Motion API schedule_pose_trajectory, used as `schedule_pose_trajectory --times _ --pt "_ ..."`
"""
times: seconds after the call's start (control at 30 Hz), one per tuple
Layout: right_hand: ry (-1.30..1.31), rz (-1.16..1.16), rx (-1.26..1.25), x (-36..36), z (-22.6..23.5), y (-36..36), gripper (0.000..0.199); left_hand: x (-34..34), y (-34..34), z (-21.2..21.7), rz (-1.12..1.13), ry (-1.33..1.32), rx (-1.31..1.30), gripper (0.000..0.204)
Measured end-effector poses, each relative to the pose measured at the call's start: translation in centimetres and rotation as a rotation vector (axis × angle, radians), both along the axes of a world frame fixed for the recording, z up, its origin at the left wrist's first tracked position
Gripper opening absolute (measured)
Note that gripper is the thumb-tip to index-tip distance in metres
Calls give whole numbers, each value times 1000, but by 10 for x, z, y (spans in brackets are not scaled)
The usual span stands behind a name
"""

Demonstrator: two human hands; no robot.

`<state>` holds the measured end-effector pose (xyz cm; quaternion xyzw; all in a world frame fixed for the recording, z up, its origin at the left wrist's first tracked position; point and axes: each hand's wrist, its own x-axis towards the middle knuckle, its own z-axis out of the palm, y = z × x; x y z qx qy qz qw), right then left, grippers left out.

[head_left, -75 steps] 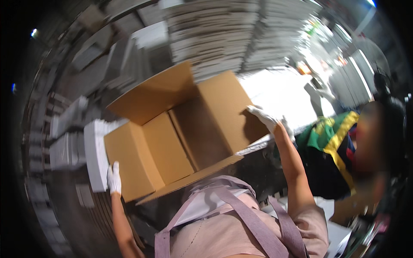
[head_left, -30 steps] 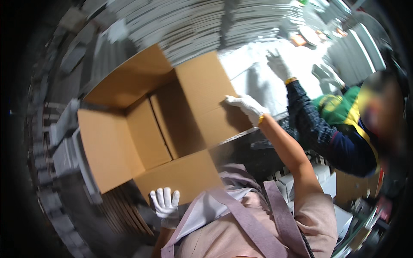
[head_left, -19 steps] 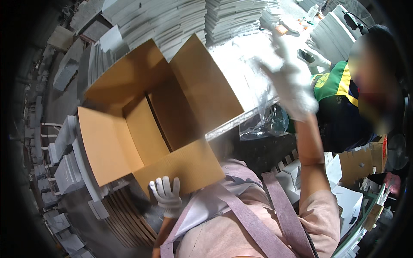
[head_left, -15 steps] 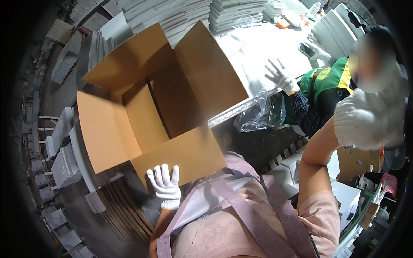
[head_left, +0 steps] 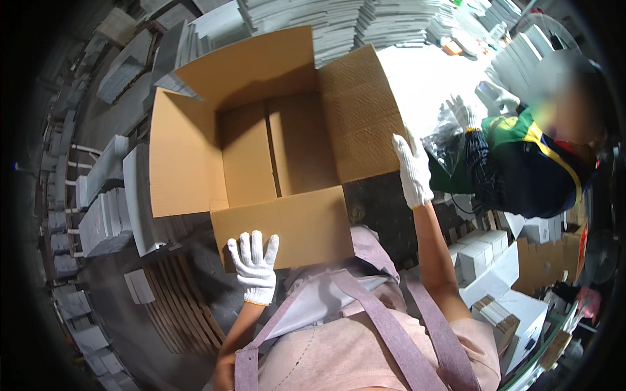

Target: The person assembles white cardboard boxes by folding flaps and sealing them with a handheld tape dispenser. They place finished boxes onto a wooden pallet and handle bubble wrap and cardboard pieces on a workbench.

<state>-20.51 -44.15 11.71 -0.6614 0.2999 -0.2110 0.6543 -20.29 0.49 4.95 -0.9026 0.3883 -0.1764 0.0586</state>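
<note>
A large brown cardboard box stands in front of me with its flaps folded outward, and the seam across its inside bottom shows. My left hand, in a white knit glove, lies with spread fingers on the near flap. Also gloved in white, my right hand is at the outer edge of the right flap. Its fingers are stretched out along that edge. Whether any fingertips curl behind the cardboard is hidden.
At the right a co-worker in a green, yellow and dark top works with gloved hands by a clear plastic bag. Stacks of pale slabs line the back. A wooden pallet lies at lower left, white boxes at right.
My right hand has come down from the upper right to the right flap's edge. The box now shows more of its inside bottom and sits farther right in view. My left hand stays on the near flap.
</note>
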Motion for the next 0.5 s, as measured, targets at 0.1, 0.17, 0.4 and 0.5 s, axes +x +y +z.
schedule_pose_trajectory --times 0.1,0.17,0.4,0.5 --pt "185 -50 -118 11 -10 -10 59 -1 -2 -5 -20 -47 6 64" --pt "79 32 -147 22 -16 -15 62 -3 -5 -4 4 -48 10 64" --pt "17 253 -122 55 -27 -36 62 -6 -50 68 223 344 287 81" --pt "28 378 -53 56 -24 -49 62 8 -80 117 213 714 163 103"
